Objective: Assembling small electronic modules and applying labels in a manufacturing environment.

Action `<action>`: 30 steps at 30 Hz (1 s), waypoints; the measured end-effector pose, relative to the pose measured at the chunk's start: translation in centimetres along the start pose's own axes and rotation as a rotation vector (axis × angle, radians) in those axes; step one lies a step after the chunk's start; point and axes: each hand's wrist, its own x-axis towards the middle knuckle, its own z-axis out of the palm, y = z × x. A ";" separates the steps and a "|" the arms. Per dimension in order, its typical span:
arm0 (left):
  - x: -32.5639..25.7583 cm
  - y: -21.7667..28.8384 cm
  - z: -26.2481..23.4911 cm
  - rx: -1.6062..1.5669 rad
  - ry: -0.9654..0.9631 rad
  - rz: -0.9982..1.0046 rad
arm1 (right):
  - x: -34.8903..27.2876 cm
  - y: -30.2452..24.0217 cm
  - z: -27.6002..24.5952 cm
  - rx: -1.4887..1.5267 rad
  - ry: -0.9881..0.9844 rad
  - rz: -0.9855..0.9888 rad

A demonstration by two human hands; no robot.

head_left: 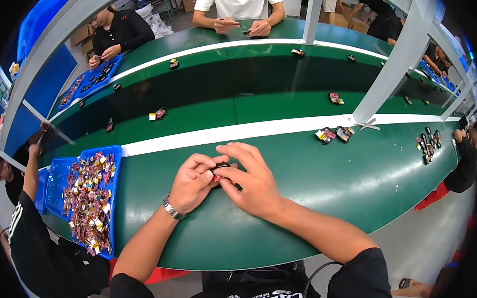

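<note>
Clamped in the grip of left hand (192, 185) and right hand (255, 185): one small dark item (221, 166), over the worktop (302, 176).
From the head view: count one item held, black on top with some red below, ahead of the torso; cannot tell its heading or long axis, with so much covered by both hands. Count also two small packets (325, 135) close together by the white rail (223, 133), one loose pile (428, 144) well apart to the right, too small to count by piece, and, on the left, one nearest blue tray (118, 164), heaped with pieces past counting. See one metal watch (173, 208) on the left wrist.
</note>
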 end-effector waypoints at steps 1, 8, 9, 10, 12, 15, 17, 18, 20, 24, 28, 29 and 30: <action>-0.3 0.1 -0.2 0.005 0.007 -0.004 | -0.1 0.0 0.2 -0.011 0.009 -0.007; 0.5 -0.6 0.0 -0.041 0.006 -0.062 | -0.7 1.0 -0.7 0.046 0.003 0.074; 0.4 -0.6 0.0 -0.021 0.021 -0.062 | -0.7 1.1 -0.6 0.085 0.007 0.086; 0.2 -0.3 0.1 0.046 0.080 -0.077 | -0.8 1.0 -0.3 0.133 0.007 0.125; -0.7 0.4 0.3 0.081 0.162 -0.090 | -0.9 1.1 0.9 0.145 0.000 0.110; -1.0 0.2 -0.3 0.073 0.149 -0.073 | -0.7 0.7 1.1 0.214 -0.042 0.200; -0.2 -0.3 -0.5 0.043 0.122 -0.084 | -1.0 1.0 0.6 0.214 -0.050 0.246; -0.2 -0.4 -0.6 0.030 0.127 -0.093 | -1.0 1.0 0.5 0.211 -0.058 0.242; -0.2 -0.6 -0.6 0.017 0.132 -0.103 | -1.0 1.0 0.4 0.209 -0.065 0.239; -0.5 -0.8 -0.3 0.032 0.172 -0.018 | -1.0 1.0 1.0 0.244 -0.047 0.197; -0.5 -0.7 -0.2 0.058 0.199 0.009 | -0.7 1.0 0.9 0.275 -0.077 0.219; -0.5 -0.8 -0.2 0.072 0.182 0.009 | -0.9 1.1 0.9 0.258 -0.091 0.207; -0.2 -0.9 -0.1 0.079 0.194 0.011 | -0.9 1.4 0.8 0.271 -0.094 0.204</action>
